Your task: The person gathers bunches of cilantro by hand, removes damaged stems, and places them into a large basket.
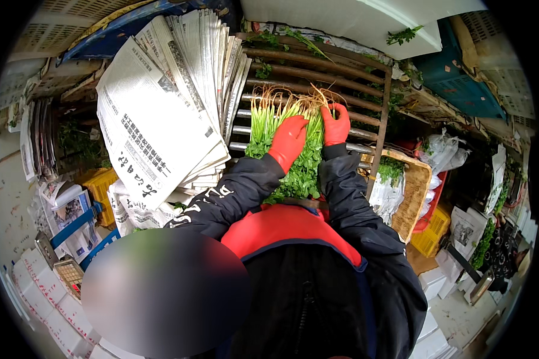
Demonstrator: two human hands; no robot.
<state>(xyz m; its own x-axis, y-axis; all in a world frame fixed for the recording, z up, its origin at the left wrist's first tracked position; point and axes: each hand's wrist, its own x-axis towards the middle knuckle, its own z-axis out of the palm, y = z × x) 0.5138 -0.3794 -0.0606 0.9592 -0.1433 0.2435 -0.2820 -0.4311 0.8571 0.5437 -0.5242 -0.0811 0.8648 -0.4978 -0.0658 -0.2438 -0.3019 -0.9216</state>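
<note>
A bunch of leafy green herbs [269, 122] with pale stems and thin roots lies on a rack of metal bars [317, 72] in front of me. My left hand [288, 139], in a red rubber glove, rests flat on the middle of the bunch. My right hand [336, 124], also red-gloved, grips the right side of the bunch near the stems. Both dark jacket sleeves reach up from the lower edge. The leafy ends point toward me and the roots point away.
A thick stack of newspapers [161, 107] lies left of the rack. A woven tray [414, 191] with more greens sits to the right, above yellow crates [432, 230]. A blue crate [461, 78] stands at the upper right; white boxes [42, 293] line the lower left.
</note>
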